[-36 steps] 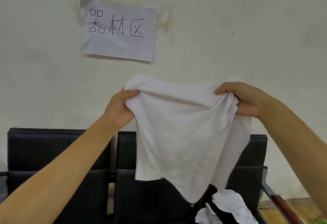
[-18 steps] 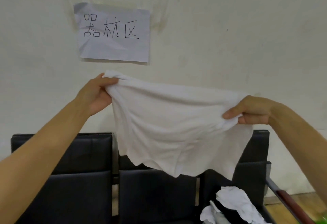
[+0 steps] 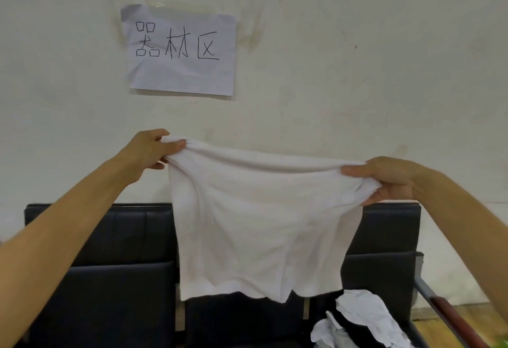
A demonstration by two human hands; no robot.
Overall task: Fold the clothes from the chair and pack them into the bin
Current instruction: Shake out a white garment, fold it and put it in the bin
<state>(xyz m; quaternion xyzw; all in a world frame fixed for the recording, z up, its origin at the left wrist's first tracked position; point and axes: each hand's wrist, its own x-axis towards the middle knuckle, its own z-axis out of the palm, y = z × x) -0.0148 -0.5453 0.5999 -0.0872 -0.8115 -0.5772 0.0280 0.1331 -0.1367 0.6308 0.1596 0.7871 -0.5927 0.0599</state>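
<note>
Head view: left hand (image 3: 148, 149) and right hand (image 3: 390, 180) fingers pinching top corners of white cloth (image 3: 255, 226), stretched wide, hanging before black chairs (image 3: 110, 279). More clothes (image 3: 365, 317) piled on right seat. Paper sign (image 3: 180, 51) on wall.

Hands now farther apart than second ago: left hand (image 3: 149, 147) out to left, right hand (image 3: 384, 178) out to right, right one lower. White garment (image 3: 255, 226) between them, bunched and drooping to point before, now pulled wide; top edge near taut, body hanging flat as broad panel, hem roughly level. Grip seems shifted to outer corners, though folds hide fingers. More of chair (image 3: 110, 265) backrest showing on left.
</note>
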